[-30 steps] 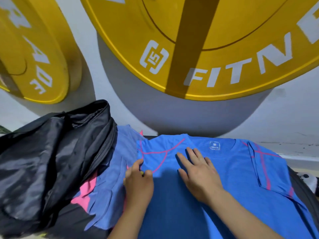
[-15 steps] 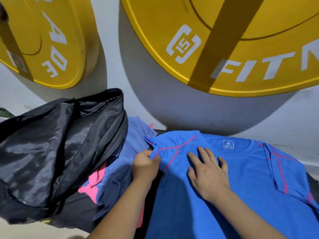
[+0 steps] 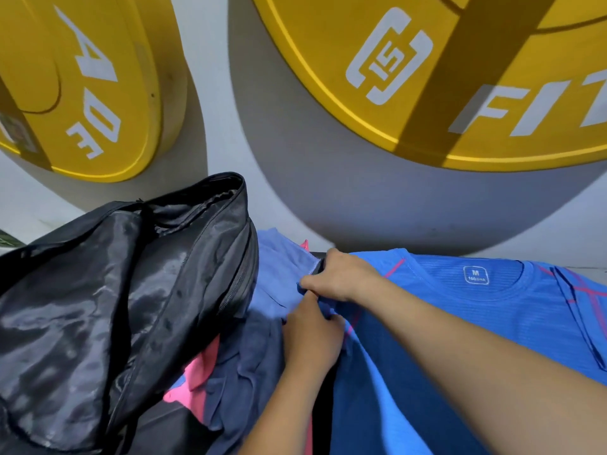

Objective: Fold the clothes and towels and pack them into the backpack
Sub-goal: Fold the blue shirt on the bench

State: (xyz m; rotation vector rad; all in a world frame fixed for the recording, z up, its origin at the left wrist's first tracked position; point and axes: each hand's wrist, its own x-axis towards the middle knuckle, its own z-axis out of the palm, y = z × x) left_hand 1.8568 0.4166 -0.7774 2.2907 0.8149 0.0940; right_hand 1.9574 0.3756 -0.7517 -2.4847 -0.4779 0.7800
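Blue T-shirt (image 3: pixel 492 326): spread flat on the right half of the view, collar and size label at the far side, hem out of sight at the near edge. Long axis runs from the person toward the wall.
Left hand (image 3: pixel 312 339): at the shirt's left side seam, below the sleeve. Fingers curled in and pinching that edge.
Right hand (image 3: pixel 341 277): reached across the shirt to its left shoulder, fingers curled round the sleeve edge and clamped on cloth, not flat on it.
Deciding relation: both grips sit on the one left edge, one beyond the other along the long axis, with the whole body of the shirt lying to their right. Judged a lengthwise fold, carried rightward across the axis toward the line under the collar label.
Nearer hand: left for the side seam, right for the sleeve at the far end.
Backpack (image 3: pixel 115 307): black, slumped at the far left, its mouth gaping. On the opposite side from the fold, not touching the shirt.
Loose pile: periwinkle garment (image 3: pixel 276 267), navy garment (image 3: pixel 243 366) and pink garment (image 3: pixel 200 369) lie between backpack and shirt, right against the gripped edge.
Risk: a layer of the pile caught up with the sleeve.
Stage: early, by judgement — folding under way, nothing visibly packed.
Backdrop: yellow weight plates (image 3: pixel 427 77) against the wall.
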